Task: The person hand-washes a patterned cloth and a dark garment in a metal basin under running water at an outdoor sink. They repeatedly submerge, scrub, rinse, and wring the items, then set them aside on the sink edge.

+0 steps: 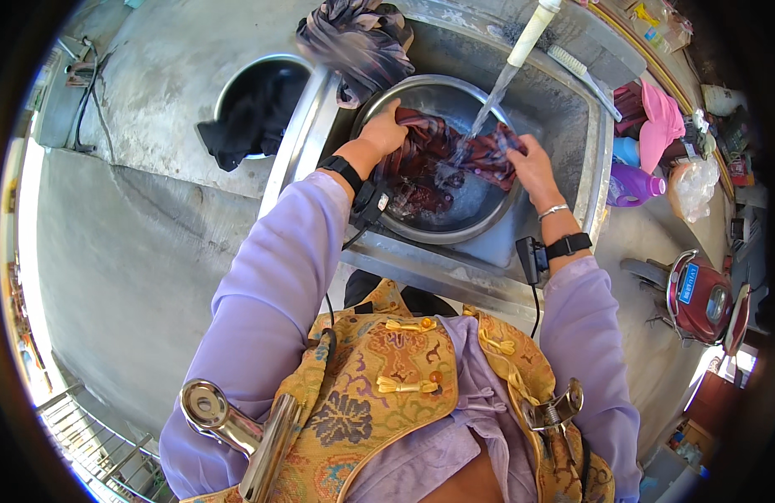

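A wet red-and-dark plaid cloth (pixel 488 160) is stretched across a round metal basin (pixel 453 236), with part of it down in the water. My left hand (pixel 385 131) grips the cloth at the basin's left rim. On the other side, my right hand (pixel 533 166) pinches its right end. Water (pixel 488 104) pours from a white pipe spout (pixel 533 34) onto the middle of the cloth. The basin stands inside a metal sink (pixel 567 135). Some of the cloth's folds are hidden below the surface.
Bunched dark patterned fabric (pixel 362 47) lies over the sink's back left edge. Black cloth (pixel 255 113) hangs from a bucket (pixel 224 94) at left. A scrub brush (pixel 579 72) rests on the right rim. Beyond it are a purple bottle (pixel 633 185) and a red scooter (pixel 705 305).
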`<state>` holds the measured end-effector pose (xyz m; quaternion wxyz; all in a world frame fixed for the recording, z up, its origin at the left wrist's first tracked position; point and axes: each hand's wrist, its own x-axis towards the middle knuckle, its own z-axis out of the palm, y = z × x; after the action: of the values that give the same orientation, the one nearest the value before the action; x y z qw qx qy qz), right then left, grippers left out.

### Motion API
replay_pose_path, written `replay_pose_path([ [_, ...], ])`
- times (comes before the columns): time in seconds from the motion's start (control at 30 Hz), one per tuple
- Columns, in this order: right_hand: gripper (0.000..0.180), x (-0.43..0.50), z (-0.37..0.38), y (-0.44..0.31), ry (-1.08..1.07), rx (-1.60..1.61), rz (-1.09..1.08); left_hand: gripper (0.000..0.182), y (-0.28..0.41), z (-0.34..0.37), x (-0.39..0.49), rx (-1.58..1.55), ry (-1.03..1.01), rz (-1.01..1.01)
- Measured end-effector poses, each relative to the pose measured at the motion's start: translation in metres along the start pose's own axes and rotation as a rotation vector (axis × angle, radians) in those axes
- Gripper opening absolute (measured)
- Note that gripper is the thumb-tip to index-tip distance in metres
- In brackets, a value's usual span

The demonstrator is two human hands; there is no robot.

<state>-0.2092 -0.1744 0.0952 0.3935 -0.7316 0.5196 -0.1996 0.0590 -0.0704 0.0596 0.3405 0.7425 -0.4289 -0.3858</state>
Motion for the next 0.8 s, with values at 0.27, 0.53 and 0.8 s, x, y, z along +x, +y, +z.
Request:
replay_pose_path([
  [0.27,0.076,0.026,0.068,0.044,-0.274,-0.726,-0.329,0.094,0.002,0.030,-0.005,1.093,-0.441,0.082],
  [0.53,0.073,0.031,0.111,0.041,-1.005,-1.152,-0.031,0.098,-0.034,0.046,0.023,1.295,-0.661,0.046],
  [0.8,0.059,0.028,0.124,0.058,-0.820,-1.089,-0.082,0.089,-0.065,0.069,0.070,1.351,-0.807,-0.010],
])
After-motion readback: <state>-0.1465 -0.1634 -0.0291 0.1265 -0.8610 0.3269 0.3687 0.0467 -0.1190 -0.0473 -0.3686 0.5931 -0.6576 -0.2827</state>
